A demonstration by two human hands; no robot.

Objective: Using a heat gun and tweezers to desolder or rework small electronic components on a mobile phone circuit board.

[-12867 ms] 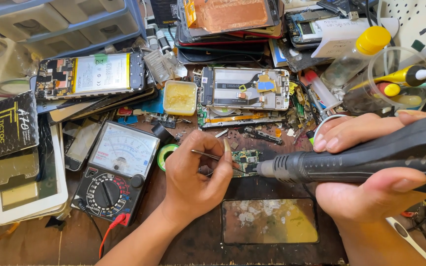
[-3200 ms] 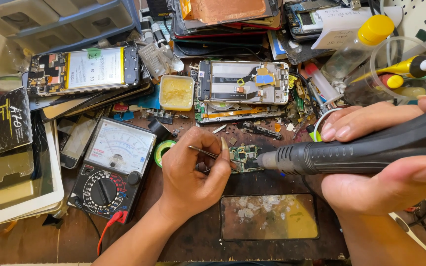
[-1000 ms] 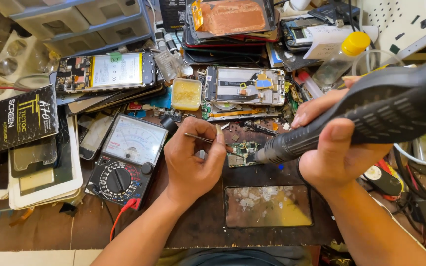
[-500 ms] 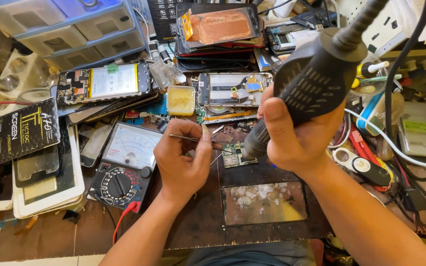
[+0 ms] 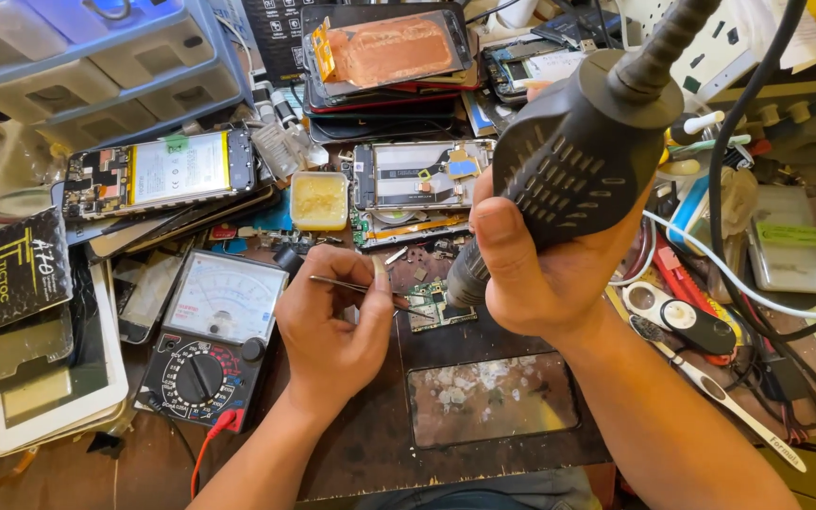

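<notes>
Two hands are working in our head view: our left hand (image 5: 332, 326) is pinching tweezers (image 5: 361, 288) whose tips are pointing right onto the small circuit board (image 5: 439, 307), while our right hand (image 5: 545, 269) is gripping the hot-air handpiece (image 5: 578, 156), nozzle angling down-left onto it.

1. A worn brown wooden workbench (image 5: 68, 472) fills the view, its bare top scuffed and stained along the near edge.
2. A dark rectangular work mat (image 5: 370, 444) lies on the bench at the centre.
3. A grey-blue plastic drawer cabinet (image 5: 96, 66) stands at the far left.
4. A white perforated panel (image 5: 710, 47) rises at the far right.
5. Warm, even light falls over the bench, with soft shadows.
</notes>
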